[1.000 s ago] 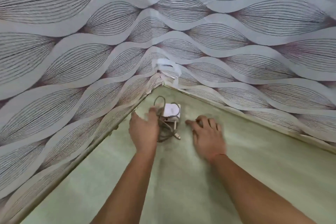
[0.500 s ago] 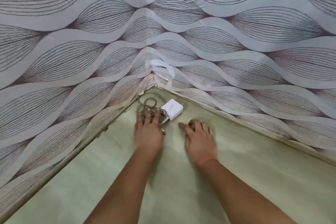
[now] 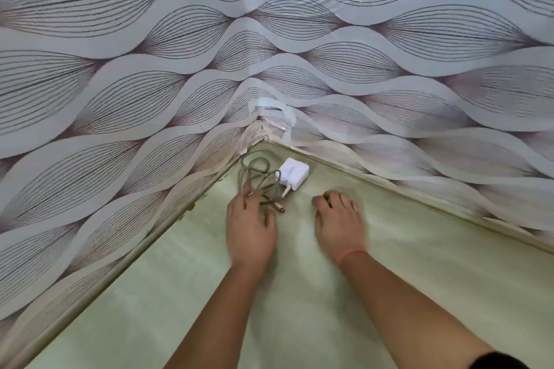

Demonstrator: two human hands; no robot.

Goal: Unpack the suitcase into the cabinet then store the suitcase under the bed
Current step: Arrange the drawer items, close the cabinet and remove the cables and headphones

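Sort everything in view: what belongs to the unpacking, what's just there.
Job: white charger, its tangled cable, left hand touching the cable, right hand, cabinet shelf.
Just there: patterned lining, peeling strip in the corner.

My two bare arms reach into a corner lined with grey leaf-patterned paper [image 3: 186, 93]. On the pale green surface [image 3: 299, 308] lies a white charger [image 3: 293, 174], tucked near the corner, with its grey cable [image 3: 258, 178] in a loose tangle to its left. My left hand [image 3: 250, 228] lies flat, fingertips on the cable. My right hand [image 3: 338, 225] rests on the surface near the charger, not touching it, fingers loosely bent and holding nothing. A pink band [image 3: 351, 255] circles that wrist.
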